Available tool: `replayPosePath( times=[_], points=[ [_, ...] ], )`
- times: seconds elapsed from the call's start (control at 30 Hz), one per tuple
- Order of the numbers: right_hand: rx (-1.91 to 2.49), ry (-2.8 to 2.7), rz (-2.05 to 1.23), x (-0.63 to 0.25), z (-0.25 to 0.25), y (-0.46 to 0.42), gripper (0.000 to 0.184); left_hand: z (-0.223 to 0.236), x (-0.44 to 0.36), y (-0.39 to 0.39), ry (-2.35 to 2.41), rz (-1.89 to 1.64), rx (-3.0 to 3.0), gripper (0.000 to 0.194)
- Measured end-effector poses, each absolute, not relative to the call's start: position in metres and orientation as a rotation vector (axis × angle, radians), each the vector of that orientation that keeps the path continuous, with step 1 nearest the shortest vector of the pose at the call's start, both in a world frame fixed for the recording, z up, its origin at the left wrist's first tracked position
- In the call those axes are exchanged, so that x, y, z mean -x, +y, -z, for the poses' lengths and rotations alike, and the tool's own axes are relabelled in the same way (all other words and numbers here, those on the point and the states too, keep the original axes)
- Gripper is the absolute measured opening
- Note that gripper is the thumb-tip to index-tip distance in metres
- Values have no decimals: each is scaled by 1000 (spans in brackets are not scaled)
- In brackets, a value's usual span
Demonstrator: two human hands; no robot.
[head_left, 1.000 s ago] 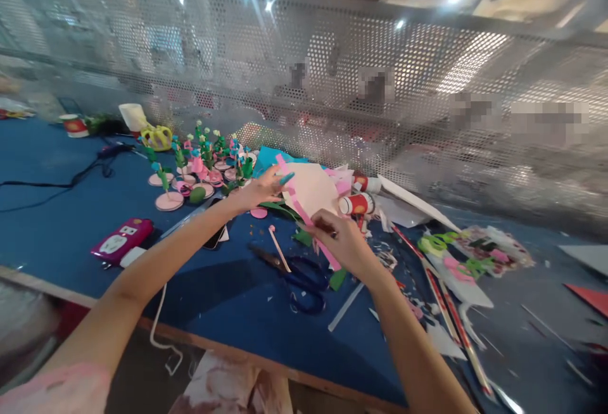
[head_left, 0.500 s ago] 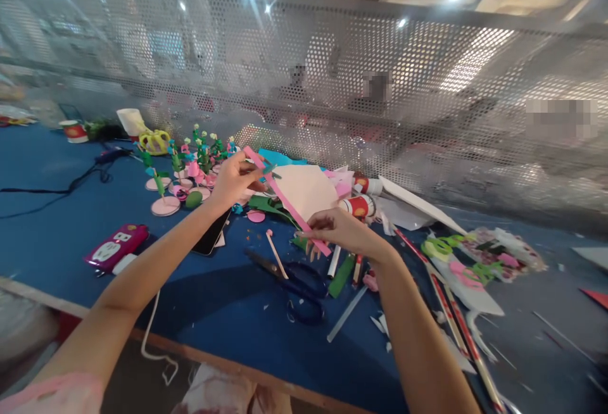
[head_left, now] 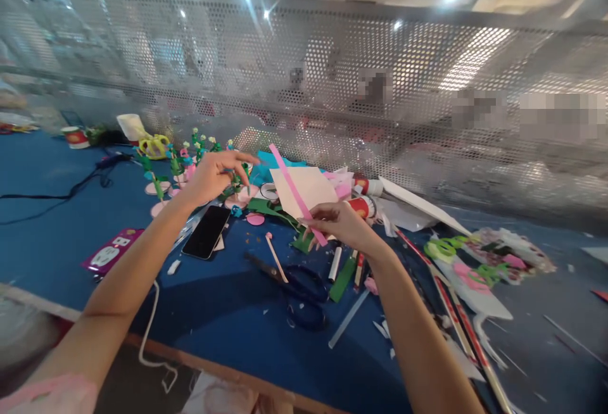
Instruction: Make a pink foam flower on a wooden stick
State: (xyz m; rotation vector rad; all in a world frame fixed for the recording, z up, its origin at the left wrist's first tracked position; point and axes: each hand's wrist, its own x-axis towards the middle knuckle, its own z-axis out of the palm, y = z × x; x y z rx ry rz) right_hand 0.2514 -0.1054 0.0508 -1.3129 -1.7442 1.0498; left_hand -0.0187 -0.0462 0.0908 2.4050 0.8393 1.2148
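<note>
A narrow pink paper strip (head_left: 293, 189) slants up and away over the table. My right hand (head_left: 335, 221) pinches it near its lower end, between thumb and fingers. My left hand (head_left: 216, 173) is off the strip, to its left, fingers stretched apart with nothing in them. It hovers by the small paper flowers on round pink bases (head_left: 156, 187). Behind the strip lies a cream paper sheet (head_left: 311, 186). Below my hands are dark-handled scissors (head_left: 306, 313), blades apart, and a thin stick with a pink tip (head_left: 276, 257).
A black phone (head_left: 208, 232) lies below my left hand, with a purple power strip (head_left: 114, 252) further left. Red-and-white striped sticks (head_left: 456, 313), a white board (head_left: 420, 205) and paper scraps are on the right. A perforated metal screen (head_left: 266, 72) runs along the back.
My left hand has let go of the strip's upper end and moved left, fingers spreading. The strip stays in my right hand, its upper end now free and shifted right.
</note>
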Motion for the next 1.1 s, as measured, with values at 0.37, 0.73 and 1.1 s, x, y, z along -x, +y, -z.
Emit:
replayPosePath(
  times=[0.37,0.73,1.1],
  points=[
    [1180,-1684,-1094,-230,-49,-115,34,-53,-23,-61,472,-925,-2486,42],
    [1386,-1866,-1042,-234,-53,-119,28,-65,-22,-47,735,-1109,-1202,54],
    [1242,-1750,-652,-239,-44,-106,35,-61,-26,-55,699,-1164,-1608,42]
  ],
)
